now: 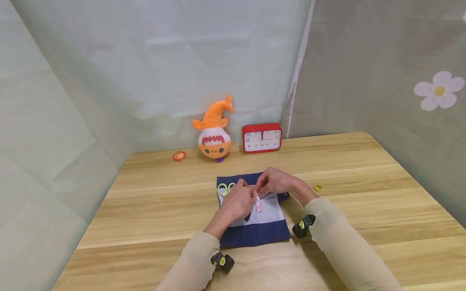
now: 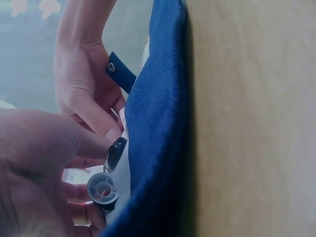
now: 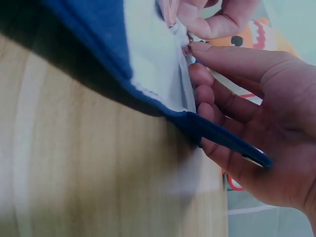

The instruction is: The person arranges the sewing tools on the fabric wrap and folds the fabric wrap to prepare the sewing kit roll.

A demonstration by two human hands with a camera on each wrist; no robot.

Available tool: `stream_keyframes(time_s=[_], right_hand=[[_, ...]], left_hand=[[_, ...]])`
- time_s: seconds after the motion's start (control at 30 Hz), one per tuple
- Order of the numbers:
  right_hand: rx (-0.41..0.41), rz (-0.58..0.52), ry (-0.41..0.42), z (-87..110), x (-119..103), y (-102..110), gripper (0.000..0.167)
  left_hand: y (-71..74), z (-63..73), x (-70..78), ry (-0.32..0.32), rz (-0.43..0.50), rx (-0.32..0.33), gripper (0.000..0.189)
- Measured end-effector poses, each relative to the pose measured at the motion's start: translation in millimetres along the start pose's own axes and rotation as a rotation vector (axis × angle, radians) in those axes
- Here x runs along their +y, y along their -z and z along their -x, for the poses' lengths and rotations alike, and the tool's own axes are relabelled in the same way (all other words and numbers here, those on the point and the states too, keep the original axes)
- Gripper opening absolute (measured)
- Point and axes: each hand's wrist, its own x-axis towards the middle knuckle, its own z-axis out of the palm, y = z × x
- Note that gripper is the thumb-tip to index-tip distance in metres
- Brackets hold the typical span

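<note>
A navy cloth pouch (image 1: 255, 235) with a white lining (image 1: 271, 212) lies spread on the table. Over its upper half, my two hands meet fingertip to fingertip. My left hand (image 1: 239, 200) and my right hand (image 1: 275, 182) both pinch at the bunched white lining; I cannot tell what small thing is between the fingertips. Just below them lies a small pink-and-white tag (image 1: 259, 205). Green-handled scissors (image 1: 222, 189) stick out beside my left hand. A grey spool (image 2: 102, 188) shows near the left fingers. The snap strap (image 3: 229, 138) crosses my right palm.
Behind the pouch stand an orange shark plush (image 1: 214, 141) and a red clock (image 1: 262, 138). A round red patch (image 1: 179, 156) lies at the back left. Right of my right wrist lies a gold ring (image 1: 318, 188). Fabric walls (image 1: 218, 60) rise behind the table.
</note>
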Motion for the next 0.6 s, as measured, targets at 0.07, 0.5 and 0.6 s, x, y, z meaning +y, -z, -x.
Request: stream_keyframes(time_s=[0.07,0.5,0.6], right_hand=[[0.048,-0.001,-0.010,3.1,0,3,0.007],[0.347,-0.031,-0.091,55.7,32,50,0.025],[0.375,-0.011,-0.110,71.6,47,57,0.027]], left_hand=[[-0.1,-0.8,-0.3,0.003,0.005,0.006,0.008],[6.6,0.9,-4.1,-0.023,0.020,0.052,0.020],[8.0,1.6,-3.6,-0.022,0.003,0.054,0.027]])
